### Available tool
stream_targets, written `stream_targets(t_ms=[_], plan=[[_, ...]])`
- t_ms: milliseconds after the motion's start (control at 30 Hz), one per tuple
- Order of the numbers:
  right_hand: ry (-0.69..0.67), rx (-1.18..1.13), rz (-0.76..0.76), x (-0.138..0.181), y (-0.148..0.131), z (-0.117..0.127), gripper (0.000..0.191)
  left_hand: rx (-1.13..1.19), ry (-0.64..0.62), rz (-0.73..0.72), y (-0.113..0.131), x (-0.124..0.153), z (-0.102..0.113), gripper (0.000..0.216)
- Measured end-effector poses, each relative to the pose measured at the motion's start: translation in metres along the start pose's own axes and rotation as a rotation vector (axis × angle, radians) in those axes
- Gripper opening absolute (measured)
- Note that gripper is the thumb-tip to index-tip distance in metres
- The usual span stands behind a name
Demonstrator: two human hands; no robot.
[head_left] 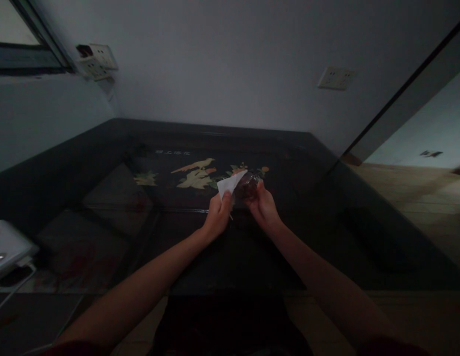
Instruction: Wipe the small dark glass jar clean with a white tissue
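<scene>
Pinched in my left hand [218, 213] is a white tissue [229, 183], folded to a point at its upper right. My right hand [264, 205] grips a small dark, shiny, see-through object [248, 186] that looks like a glass or plastic vessel; the dim light hides its exact kind. The tissue's edge reaches the left side of this object, and I cannot tell whether they touch. Both hands are held close together over the dark glossy table [230, 262]. Fingers on the far side of both things are hidden.
A bird-and-flower picture [196, 174] decorates the tabletop beyond my hands. At the left edge sits a white device [9, 247] with a cable [15, 291]. Wall sockets [336, 78] are on the back wall, and more sockets [98, 59] are in the left corner.
</scene>
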State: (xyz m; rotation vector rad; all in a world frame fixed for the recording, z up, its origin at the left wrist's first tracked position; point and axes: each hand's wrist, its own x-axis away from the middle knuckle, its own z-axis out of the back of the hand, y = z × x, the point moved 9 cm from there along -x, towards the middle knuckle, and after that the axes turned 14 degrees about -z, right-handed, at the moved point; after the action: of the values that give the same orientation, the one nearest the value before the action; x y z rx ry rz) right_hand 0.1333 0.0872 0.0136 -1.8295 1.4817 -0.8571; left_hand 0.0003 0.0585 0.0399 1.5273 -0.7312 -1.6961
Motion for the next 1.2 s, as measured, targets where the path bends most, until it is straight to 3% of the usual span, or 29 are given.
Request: stream_targets(t_ms=[167, 500, 700, 967, 1200], plan=[[0.003, 0.049, -0.011, 0.002, 0.007, -0.003, 0.044, 0.013, 0.064, 0.162, -0.014, -0.003, 0.009, 0.050], [-0.058, 0.126, -0.160, 0.007, 0.023, -0.013, 0.048, 0.090, 0.074, 0.190, -0.019, -0.021, 0.020, 0.039], [-0.136, 0.136, -0.138, 0.014, 0.019, -0.027, 0.047, 0.077, 0.092, 0.064, -0.007, -0.022, 0.024, 0.047], [-0.117, 0.162, -0.156, 0.015, 0.024, -0.028, 0.047, -0.064, -0.106, -0.235, 0.025, -0.023, 0.017, 0.055], [-0.117, 0.161, -0.153, 0.016, 0.023, -0.027, 0.044, 0.026, -0.028, 0.018, 0.001, -0.026, 0.015, 0.051]])
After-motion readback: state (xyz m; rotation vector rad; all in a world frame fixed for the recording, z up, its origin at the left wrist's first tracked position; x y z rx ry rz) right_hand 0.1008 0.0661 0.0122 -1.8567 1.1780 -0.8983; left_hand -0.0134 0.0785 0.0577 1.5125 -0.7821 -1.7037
